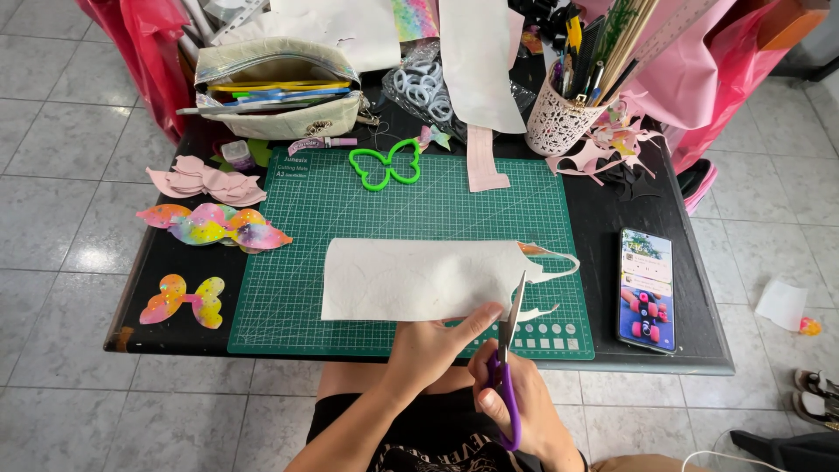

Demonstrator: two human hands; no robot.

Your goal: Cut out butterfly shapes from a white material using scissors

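My left hand (pixel 434 348) pinches the near edge of a white sheet (pixel 411 280) that lies over a green cutting mat (pixel 350 210). My right hand (pixel 523 409) grips purple-handled scissors (pixel 509 350), whose blades point up into the sheet's right end. Thin white strips (pixel 551 260) curl off that cut end. A green butterfly-shaped outline (pixel 385 164) rests at the far side of the mat.
The black table (pixel 612 218) holds a phone (pixel 647 289) at right, colourful butterfly cutouts (pixel 214 225) and pink cutouts (pixel 205 181) at left, an open pencil case (pixel 275 96), a white lattice cup of tools (pixel 559 118) and pink material behind. Tiled floor surrounds it.
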